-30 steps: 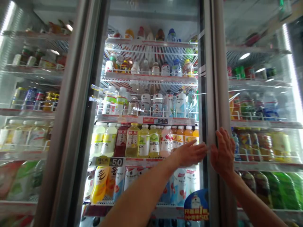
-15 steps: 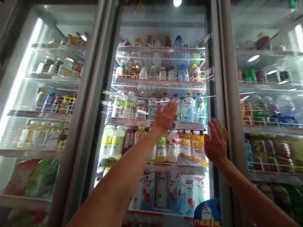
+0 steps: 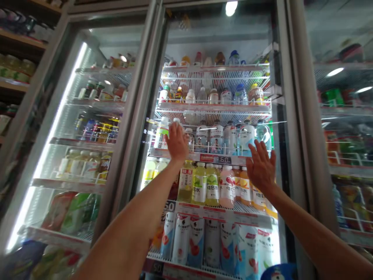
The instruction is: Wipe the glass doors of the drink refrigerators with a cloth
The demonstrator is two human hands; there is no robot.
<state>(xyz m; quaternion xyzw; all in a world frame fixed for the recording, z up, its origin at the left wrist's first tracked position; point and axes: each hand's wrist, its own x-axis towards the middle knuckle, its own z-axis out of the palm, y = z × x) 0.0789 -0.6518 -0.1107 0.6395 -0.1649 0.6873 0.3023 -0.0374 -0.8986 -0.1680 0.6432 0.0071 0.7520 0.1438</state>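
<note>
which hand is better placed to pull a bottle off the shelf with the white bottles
Left. The left hand is up at the green-label bottle on that shelf; the right hand is spread open lower, before the row below.

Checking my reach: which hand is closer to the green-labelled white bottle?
Left. The left hand is just right of the green-labelled white bottle; the right hand is spread open far to its right, lower down.

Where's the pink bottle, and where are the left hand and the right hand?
pink bottle (image 3: 226, 189), head view, on its label.
left hand (image 3: 177, 142), head view, back of the hand.
right hand (image 3: 260, 170), head view, back of the hand.
</note>
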